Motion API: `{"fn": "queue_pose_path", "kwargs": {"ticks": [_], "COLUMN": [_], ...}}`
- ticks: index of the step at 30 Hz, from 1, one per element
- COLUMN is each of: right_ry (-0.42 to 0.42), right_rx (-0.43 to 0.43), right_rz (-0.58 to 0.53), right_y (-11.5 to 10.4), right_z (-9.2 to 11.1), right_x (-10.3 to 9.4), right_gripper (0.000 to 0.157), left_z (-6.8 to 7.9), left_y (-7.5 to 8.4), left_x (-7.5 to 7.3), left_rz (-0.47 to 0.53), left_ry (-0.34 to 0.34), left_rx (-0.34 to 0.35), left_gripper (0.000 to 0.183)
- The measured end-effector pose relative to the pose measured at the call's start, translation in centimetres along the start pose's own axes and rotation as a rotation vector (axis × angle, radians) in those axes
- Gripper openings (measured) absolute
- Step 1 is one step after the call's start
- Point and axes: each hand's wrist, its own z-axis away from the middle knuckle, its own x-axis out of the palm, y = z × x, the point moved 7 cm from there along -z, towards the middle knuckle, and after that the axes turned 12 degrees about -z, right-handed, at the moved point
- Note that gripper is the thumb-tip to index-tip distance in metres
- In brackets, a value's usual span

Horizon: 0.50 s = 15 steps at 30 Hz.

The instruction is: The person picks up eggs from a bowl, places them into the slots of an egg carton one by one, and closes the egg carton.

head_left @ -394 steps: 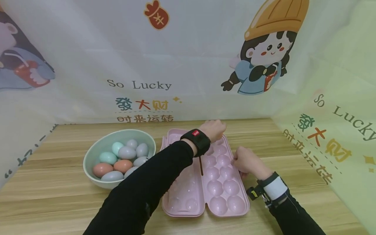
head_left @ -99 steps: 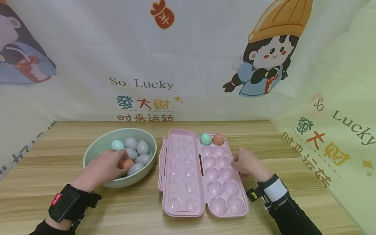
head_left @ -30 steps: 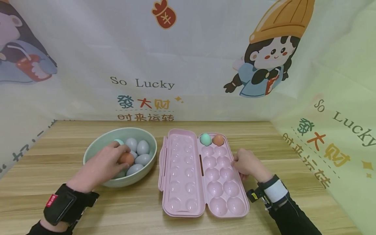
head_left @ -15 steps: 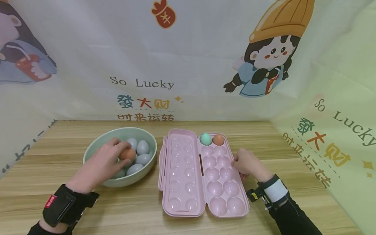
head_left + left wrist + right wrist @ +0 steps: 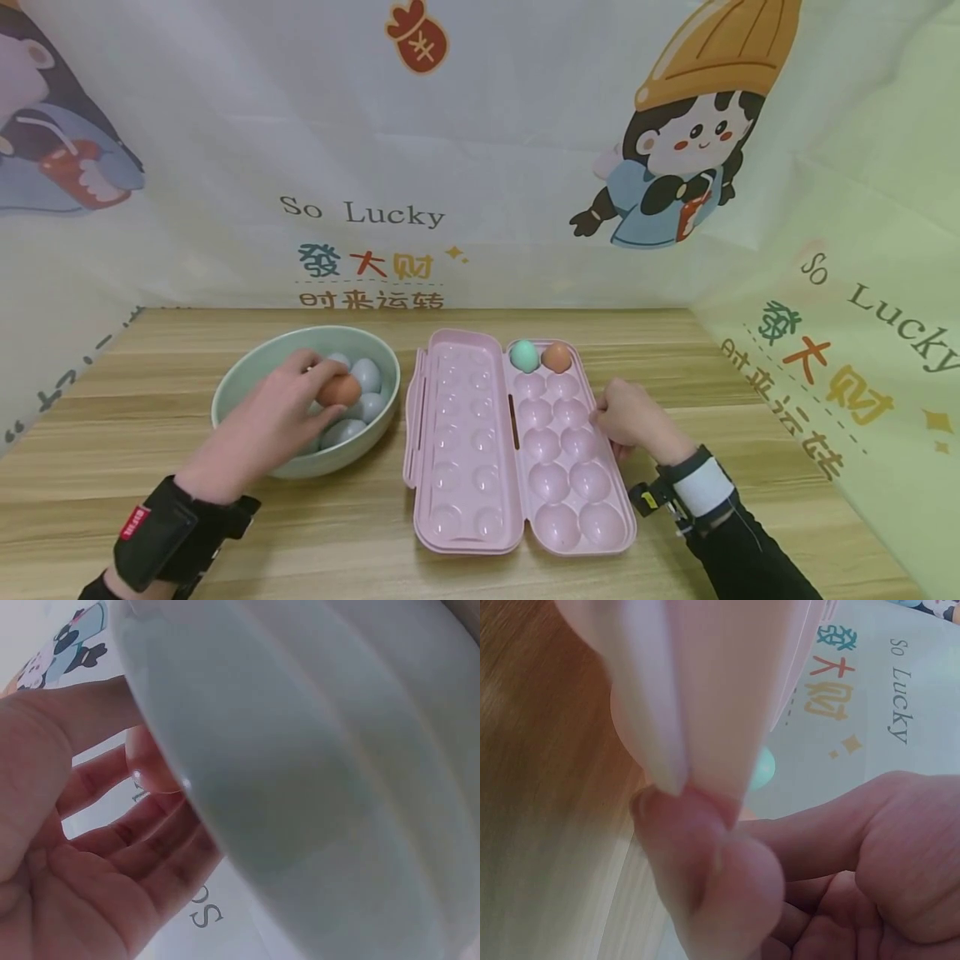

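Note:
My left hand (image 5: 270,417) is over the pale green bowl (image 5: 251,371), pinching a brown egg (image 5: 340,390) between thumb and fingers. In the left wrist view the bowl's outer wall (image 5: 300,787) covers part of that egg (image 5: 148,761) and the fingertips. Several grey eggs (image 5: 366,375) lie in the bowl, some hidden by the hand. A pink egg box (image 5: 467,454) lies open flat beside it. Its two back cups hold a mint egg (image 5: 524,356) and a brown egg (image 5: 557,357). My right hand (image 5: 633,421) pinches the box's right edge, seen close up in the right wrist view.
A wooden tabletop (image 5: 360,533) carries the bowl and box. Behind and along both sides hangs a pale printed cloth (image 5: 510,167) with cartoon figures and lettering. The box's lid half lies between the bowl and the cupped half.
Two eggs have come to sit in the box's back cups since the oldest frame. Lately my left hand has lifted the brown egg and shifted it right; the right hand keeps its place.

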Motion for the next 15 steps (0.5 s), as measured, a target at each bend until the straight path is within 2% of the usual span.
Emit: {"fn": "queue_pose_path", "kwargs": {"ticks": [9,15], "right_ry": [-0.001,-0.003], "right_rx": [-0.007,-0.005], "right_rz": [-0.002,-0.001], "right_y": [0.0,0.0], "right_z": [0.0,0.0], "right_x": [0.0,0.1], "right_gripper": [0.025,0.024], "left_z": [-0.1,-0.3], "left_y": [0.7,1.4], "left_x": [-0.1,-0.2], "left_rz": [0.023,0.033], "left_ry": [0.022,0.056], "left_rx": [0.013,0.057], "left_gripper": [0.042,0.042]}}
